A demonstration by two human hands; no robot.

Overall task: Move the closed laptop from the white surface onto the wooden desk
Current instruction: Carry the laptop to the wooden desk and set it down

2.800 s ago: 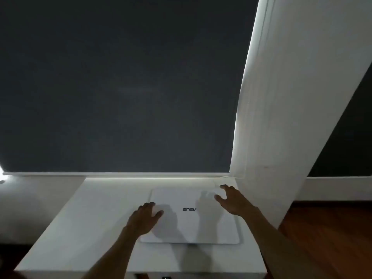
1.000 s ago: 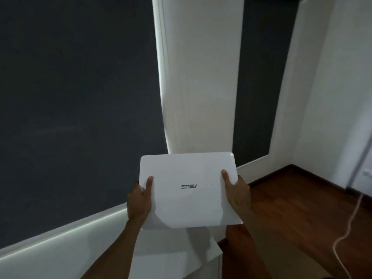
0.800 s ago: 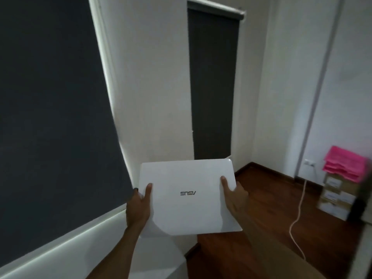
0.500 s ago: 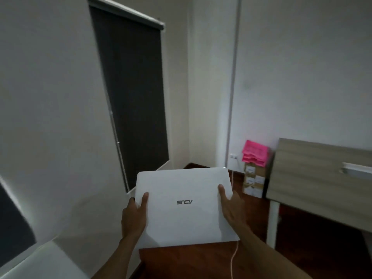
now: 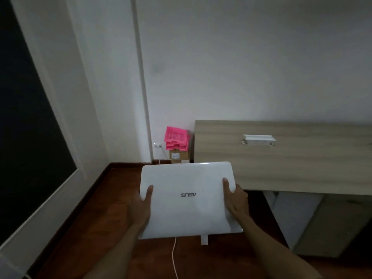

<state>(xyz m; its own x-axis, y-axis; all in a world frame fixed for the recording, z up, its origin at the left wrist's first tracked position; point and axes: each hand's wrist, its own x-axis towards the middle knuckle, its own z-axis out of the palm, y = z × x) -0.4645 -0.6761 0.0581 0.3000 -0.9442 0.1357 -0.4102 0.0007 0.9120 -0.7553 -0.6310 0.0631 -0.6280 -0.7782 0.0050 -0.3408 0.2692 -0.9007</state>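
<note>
Head view: closed white laptop (image 5: 189,198), smooth glossy lid with rounded corners and a grey logo reading upside down, held level in mid-air above the dark red-brown wooden floor (image 5: 104,198), just short of the desk (image 5: 302,164) and not resting on it. Left hand (image 5: 141,208) clamped on the left edge, thumb flat on the lid, remaining fingers hidden beneath. Right hand (image 5: 236,200) gripping the right edge the same way, thumb on top. Desk top of pale, matte wood grain, rectangular, with a small white oblong object (image 5: 258,139) lying near its back edge; blurred, possibly a bracket or tray. Thin white cable (image 5: 174,256) trailing across the floor below the laptop. Bright pink stacked trays (image 5: 176,138) on brown cardboard boxes (image 5: 177,156) in the corner, left of the desk. Plain white wall behind.

Against half a second earlier: desk much nearer and more central, laptop's far corner now overlapping its front left edge, dark window blind shifted off to the far left, same two-handed grip.
</note>
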